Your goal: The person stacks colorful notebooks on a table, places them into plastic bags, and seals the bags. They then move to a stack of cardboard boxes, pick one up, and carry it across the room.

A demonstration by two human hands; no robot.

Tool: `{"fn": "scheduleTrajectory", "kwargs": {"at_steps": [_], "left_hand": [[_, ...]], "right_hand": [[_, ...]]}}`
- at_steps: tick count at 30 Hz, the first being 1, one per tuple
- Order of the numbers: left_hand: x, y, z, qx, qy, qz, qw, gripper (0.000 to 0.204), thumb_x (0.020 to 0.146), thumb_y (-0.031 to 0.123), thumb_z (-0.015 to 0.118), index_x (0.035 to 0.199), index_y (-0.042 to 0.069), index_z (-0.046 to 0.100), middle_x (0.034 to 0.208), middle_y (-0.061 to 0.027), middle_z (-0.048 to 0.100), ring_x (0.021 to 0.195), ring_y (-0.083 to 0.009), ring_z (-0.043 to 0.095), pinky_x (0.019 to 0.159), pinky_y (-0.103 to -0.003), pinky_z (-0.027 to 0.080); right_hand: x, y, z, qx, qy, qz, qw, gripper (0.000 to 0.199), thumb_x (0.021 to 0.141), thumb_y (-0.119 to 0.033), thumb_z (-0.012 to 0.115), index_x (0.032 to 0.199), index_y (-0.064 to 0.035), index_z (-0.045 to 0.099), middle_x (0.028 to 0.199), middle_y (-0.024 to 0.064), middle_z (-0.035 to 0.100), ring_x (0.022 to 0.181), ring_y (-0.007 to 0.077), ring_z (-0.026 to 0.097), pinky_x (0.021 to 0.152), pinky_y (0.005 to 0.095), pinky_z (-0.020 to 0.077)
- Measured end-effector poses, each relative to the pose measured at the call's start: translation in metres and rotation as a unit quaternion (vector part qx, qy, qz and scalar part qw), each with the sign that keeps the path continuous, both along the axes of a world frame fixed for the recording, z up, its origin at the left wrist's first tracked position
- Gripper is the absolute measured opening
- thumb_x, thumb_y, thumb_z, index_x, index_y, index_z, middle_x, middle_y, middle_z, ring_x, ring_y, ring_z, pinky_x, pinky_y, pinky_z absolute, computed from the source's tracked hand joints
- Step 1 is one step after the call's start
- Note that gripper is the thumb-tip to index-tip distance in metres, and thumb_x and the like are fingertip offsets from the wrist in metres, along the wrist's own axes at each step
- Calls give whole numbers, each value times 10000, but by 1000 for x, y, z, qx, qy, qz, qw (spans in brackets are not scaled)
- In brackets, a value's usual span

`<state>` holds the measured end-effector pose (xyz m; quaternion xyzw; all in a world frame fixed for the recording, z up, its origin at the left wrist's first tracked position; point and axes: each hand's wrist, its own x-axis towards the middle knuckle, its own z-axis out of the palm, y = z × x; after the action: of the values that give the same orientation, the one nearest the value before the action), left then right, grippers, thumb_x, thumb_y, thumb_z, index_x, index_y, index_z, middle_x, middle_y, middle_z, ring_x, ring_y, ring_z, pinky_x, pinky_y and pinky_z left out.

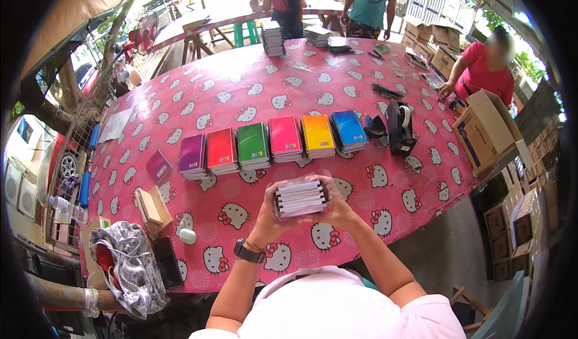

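left hand (266, 220) and right hand (341, 210) are both closed around a bundle of spiral notebooks (301, 198), one at each side, in the head view. the bundle is between the palms, in front of the person's chest and over the near part of the pink tablecloth (229, 111). its white page edges face up toward the camera, and glints around it suggest clear plastic wrap. pressing from both sides probably keeps the loose layers square and stops them sliding apart; dark bits showing at alternate ends may be bindings, turned about so the pile lies level.

just beyond the hands, six stacks stand in a row: purple (192, 152), red (222, 146), green (251, 140), pink (284, 134), yellow (318, 131) and blue (348, 128). sorted by colour with covers up, each seems set within easy reach of either arm. a single purple notebook (159, 167) lies apart, left of the row. the black tape dispenser (398, 128) stands past the blue end, likely to be handy without crowding the stacks. a pale green earbud case (188, 236) and a drawstring bag (129, 267) sit off to the left, out of the hands' way.
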<state>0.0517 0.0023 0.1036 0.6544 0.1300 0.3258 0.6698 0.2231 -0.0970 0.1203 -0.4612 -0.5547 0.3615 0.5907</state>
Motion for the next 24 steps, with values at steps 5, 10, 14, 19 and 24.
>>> {"fn": "scheduleTrajectory", "kwargs": {"at_steps": [5,10,14,19,24], "left_hand": [[-5,-23,-10,27,15,82,996,942,610,33,807,1355,82,232,1247,-82,407,1180,-213,426,1001,-344,385],[4,-35,-27,121,-18,192,974,1020,574,55,819,1385,94,202,1299,-124,391,1188,-233,428,983,-358,396],[0,-32,-19,189,9,224,956,979,567,105,808,1370,86,249,1333,-145,374,1228,-261,394,1009,-385,362],[-44,-26,-7,264,67,266,925,797,609,138,760,1321,114,402,1371,-132,383,1287,-308,339,1054,-413,298],[-46,-26,8,342,117,185,914,665,600,102,719,1236,108,525,1323,-94,469,1312,-315,308,1058,-432,297]], "right_hand": [[-10,-11,-19,-83,163,63,981,912,648,-169,776,1382,-120,237,1332,89,315,1244,201,316,1057,346,268],[-28,-2,-26,-63,134,11,989,938,650,-166,777,1395,-89,212,1339,98,311,1279,205,281,1061,352,256],[-28,-2,-25,-40,89,-48,994,980,626,-267,820,1383,-86,225,1362,98,302,1271,217,298,1053,368,260],[-3,-36,-15,8,-132,-171,976,758,670,-354,778,1286,-97,418,1285,85,441,1190,221,382,999,391,287],[-10,-38,16,23,-297,-80,951,454,645,-235,751,1079,-142,653,1219,23,561,1227,257,363,1041,401,245]]}}
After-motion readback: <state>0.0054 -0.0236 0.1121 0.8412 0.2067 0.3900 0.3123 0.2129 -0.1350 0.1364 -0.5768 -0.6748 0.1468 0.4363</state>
